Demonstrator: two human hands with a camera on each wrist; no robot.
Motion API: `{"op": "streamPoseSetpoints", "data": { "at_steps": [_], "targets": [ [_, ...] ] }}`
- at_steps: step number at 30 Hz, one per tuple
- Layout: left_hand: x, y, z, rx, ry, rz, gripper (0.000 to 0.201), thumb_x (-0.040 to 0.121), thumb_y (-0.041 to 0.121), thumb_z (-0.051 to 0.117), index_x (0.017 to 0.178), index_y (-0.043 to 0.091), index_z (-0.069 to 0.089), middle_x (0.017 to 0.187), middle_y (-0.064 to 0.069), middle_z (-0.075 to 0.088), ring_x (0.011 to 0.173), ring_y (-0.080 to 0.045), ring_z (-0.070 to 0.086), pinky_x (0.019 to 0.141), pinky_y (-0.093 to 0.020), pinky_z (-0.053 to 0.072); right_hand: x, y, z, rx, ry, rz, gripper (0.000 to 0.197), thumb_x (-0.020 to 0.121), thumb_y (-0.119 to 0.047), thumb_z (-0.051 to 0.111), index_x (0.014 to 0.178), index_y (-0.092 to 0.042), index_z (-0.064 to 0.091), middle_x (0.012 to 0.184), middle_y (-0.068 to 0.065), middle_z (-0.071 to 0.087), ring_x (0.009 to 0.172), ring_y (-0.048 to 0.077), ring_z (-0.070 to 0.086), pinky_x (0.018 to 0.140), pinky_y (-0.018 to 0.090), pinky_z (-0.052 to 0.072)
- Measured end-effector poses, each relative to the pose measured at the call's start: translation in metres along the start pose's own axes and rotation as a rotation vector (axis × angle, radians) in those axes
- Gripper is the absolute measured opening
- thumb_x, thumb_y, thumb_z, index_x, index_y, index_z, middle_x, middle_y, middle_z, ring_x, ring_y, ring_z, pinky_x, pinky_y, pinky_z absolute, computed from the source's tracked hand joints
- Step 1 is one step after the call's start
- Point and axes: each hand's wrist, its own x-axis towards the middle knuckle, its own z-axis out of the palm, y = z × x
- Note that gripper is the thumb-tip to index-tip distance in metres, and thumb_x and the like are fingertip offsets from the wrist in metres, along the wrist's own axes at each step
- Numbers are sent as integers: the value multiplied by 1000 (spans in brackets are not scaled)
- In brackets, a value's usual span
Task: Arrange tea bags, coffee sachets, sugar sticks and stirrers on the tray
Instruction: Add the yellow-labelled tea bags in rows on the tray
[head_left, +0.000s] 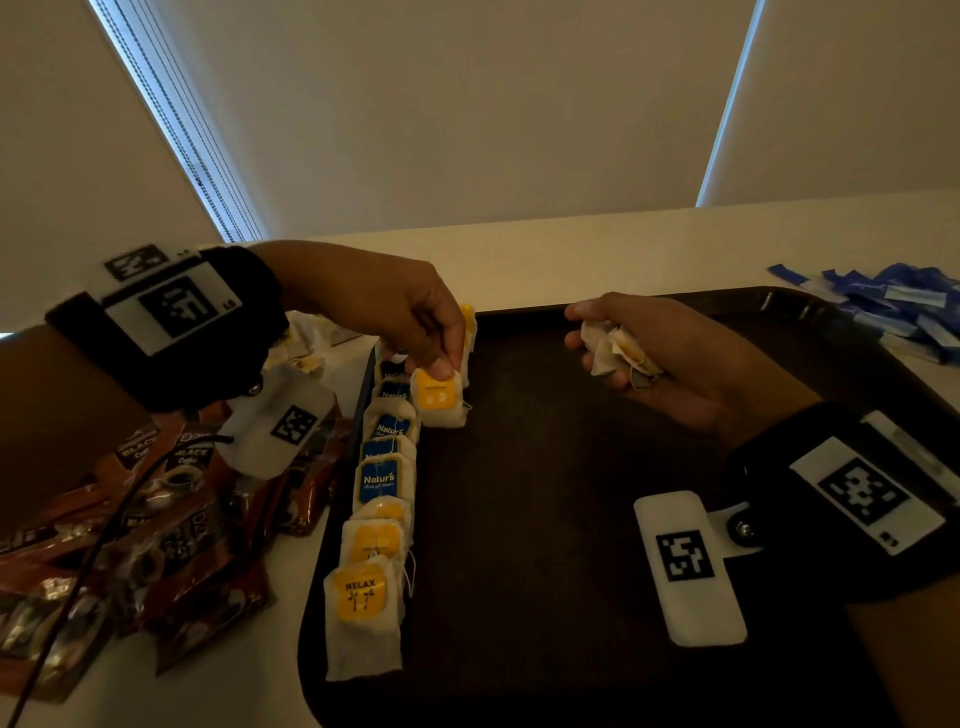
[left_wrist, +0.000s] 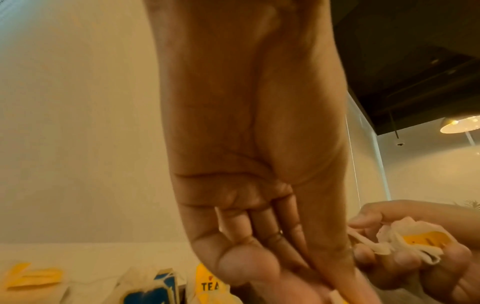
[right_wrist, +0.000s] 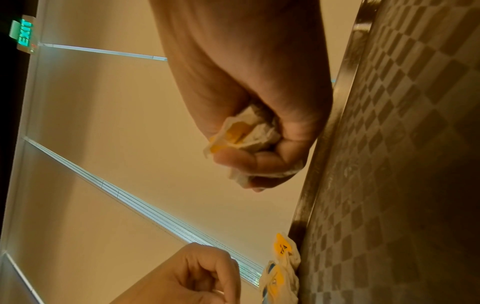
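Observation:
A dark tray lies on the pale counter. Along its left edge runs a row of tea bags, yellow-tagged and blue-tagged. My left hand pinches a yellow-tagged tea bag by its top, holding it just right of the row near the far end. My right hand hovers over the tray's far middle and grips a bunch of tea bags; the bunch of tea bags shows crumpled in the fist of the right hand. In the left wrist view the left hand points down over tea bags.
Brown coffee sachets are heaped on the counter left of the tray. Blue sachets lie in a pile beyond the tray's far right corner. More tea bags lie behind my left wrist. The wall and blinds stand close behind.

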Motion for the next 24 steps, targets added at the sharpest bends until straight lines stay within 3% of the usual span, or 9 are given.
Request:
{"op": "streamPoseSetpoints", "data": {
  "at_steps": [3,5,8,10,14,17,21,24],
  "targets": [
    [2,-1,2,29,30,-14,16,79,24,68,89,13,71,79,-12,68,63,-5,58,55,-13,45,0,0,1,1,1,-2,20,87,-22,60,104,-13,63,80,4,64,53,6,58,37,15,39],
    [6,-3,3,96,119,-22,8,82,18,69,89,14,70,80,-3,69,63,1,58,58,-11,44,-1,1,1,-2,5,-4,19,87,-23,60,104,-13,63,80,3,64,54,6,58,37,15,39],
    [9,-4,6,139,263,-1,6,83,19,69,84,25,68,83,14,67,72,7,60,67,-5,42,-1,0,0,-16,11,0,20,87,-23,60,104,-14,63,81,3,65,54,6,58,38,15,39],
    [11,-5,9,166,310,-4,8,83,21,70,83,28,67,83,18,65,73,9,59,66,-4,40,-2,0,0,-22,14,-1,18,87,-23,60,102,-14,64,81,3,65,52,5,58,38,15,40],
    [13,-8,16,262,371,-31,15,82,24,71,95,27,65,83,19,58,75,2,54,71,-18,39,-2,0,0,-23,13,-3,19,87,-23,60,103,-14,64,81,3,65,55,6,59,39,15,41],
    [9,-6,19,295,426,-32,30,80,26,73,106,26,59,92,15,55,79,0,51,71,-18,40,-2,0,0,-22,10,-1,21,86,-23,61,105,-14,63,82,3,65,56,6,58,39,15,41],
    [6,-3,28,409,356,-61,31,81,30,71,108,24,60,96,13,49,88,-5,46,67,-7,32,-2,-1,0,-18,0,3,18,88,-25,58,101,-14,64,82,3,65,56,6,58,39,15,41],
    [6,-6,33,460,331,-55,27,80,33,71,103,22,63,90,15,47,85,-5,46,66,-8,32,-3,-1,0,2,-20,-1,20,91,-32,53,97,-15,63,78,2,63,55,6,57,39,15,41]
  ]
}}
